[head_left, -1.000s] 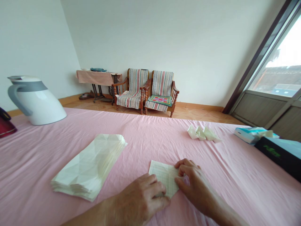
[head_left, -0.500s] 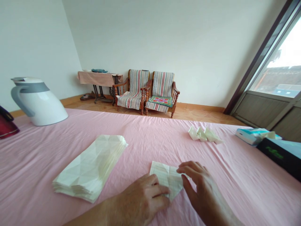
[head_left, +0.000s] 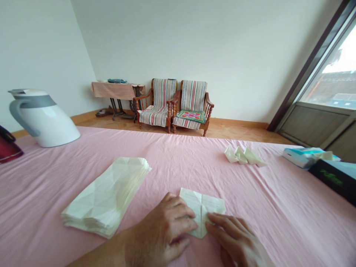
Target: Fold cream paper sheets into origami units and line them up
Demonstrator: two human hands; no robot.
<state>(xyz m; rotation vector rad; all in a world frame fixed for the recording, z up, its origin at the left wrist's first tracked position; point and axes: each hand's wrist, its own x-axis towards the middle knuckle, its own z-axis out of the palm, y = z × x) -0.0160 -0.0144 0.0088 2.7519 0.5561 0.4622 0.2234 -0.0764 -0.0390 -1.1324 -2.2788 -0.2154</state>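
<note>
A small folded sheet of paper (head_left: 204,207), pale with faint lines and a crease down its middle, lies on the pink cloth in front of me. Its lower end narrows to a blunt tip. My left hand (head_left: 167,230) rests on the paper's left side, fingers slightly bent and pressing down. On the right side, the fingers of my right hand (head_left: 233,237) lie stretched over the surface near the centre crease. Its thumb is mostly hidden. To the left is a thick stack of creased paper sheets (head_left: 105,196). Folded paper pieces (head_left: 244,155) stand further back at the right.
A white and grey jug (head_left: 55,122) and a red object (head_left: 8,146) stand at the left. A tissue pack (head_left: 299,155) and a black box (head_left: 330,178) lie at the right. Beyond the pink cloth (head_left: 172,155) are two wooden chairs (head_left: 191,107) and a covered table (head_left: 114,91).
My right hand has come down from the paper's upper right edge onto its lower middle. The left hand has drawn back slightly left, and the right flap now lies flat.
</note>
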